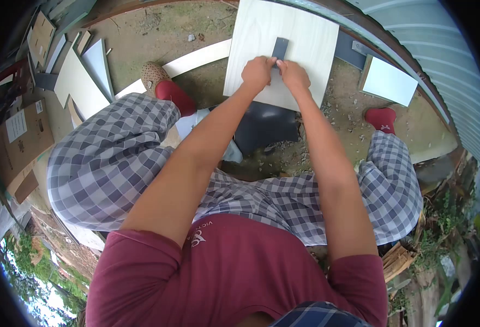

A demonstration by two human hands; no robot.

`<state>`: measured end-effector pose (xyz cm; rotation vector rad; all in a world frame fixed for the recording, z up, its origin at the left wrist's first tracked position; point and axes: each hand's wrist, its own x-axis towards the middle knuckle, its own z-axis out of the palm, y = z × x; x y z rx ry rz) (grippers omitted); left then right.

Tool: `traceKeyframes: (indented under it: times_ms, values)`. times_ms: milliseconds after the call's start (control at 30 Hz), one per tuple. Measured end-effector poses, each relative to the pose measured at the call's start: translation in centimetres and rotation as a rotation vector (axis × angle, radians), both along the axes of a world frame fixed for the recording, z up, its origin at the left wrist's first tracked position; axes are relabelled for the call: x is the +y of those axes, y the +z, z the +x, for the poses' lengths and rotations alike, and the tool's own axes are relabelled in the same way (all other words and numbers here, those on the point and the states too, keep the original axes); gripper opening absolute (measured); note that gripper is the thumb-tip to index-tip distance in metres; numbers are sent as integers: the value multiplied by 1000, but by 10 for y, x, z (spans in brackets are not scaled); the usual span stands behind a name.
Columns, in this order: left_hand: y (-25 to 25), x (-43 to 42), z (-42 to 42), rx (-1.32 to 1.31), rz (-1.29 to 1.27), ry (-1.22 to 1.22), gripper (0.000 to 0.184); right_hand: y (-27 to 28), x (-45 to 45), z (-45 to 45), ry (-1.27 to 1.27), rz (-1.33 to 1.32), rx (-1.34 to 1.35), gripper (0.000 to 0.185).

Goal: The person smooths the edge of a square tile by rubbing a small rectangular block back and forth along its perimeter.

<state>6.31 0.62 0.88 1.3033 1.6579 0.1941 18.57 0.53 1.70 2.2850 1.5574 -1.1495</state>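
Note:
A pale, wood-grained square board (311, 32) lies in front of me, beyond my knees. On its middle rests a short dark grey strip (281, 48), pointing away from me. My left hand (257, 72) is closed at the strip's near end, with thumb and forefinger against it. From the other side, my right hand (294, 75) is closed on the same end, its thumb close to the left one. The fingers cover the strip's near end. A dark, smooth sheet (267, 128) lies on the ground between the board and my lap.
Pale board offcuts (79, 82) and a cardboard box (22, 136) lie on the left. A long pale strip (202, 57) runs behind my left foot. On the right are a white-topped block (390, 82) and a corrugated metal wall (420, 32). Split wood (398, 261) lies near my right knee.

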Motion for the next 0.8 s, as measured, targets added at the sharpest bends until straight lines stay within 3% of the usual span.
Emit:
traceKeyframes:
  times_ms: [100,167,267,533,733,800]
  values:
    - [-5,48,6,46,89,-5,44,-6,55,6,2,117,-48,41]
    - [6,100,12,118,16,-117,44,-4,91,7,-59,120,-75,43]
    - [8,126,21,137,-72,-43,42,-12,115,17,-44,99,-63,43]
    - [-8,112,27,193,28,-59,40,-28,115,26,13,73,-57,44]
    - [-14,49,26,131,54,-27,37,-17,52,26,46,13,-64,43]
    - [-22,24,24,181,127,-144,37,-12,23,24,58,0,-45,42]
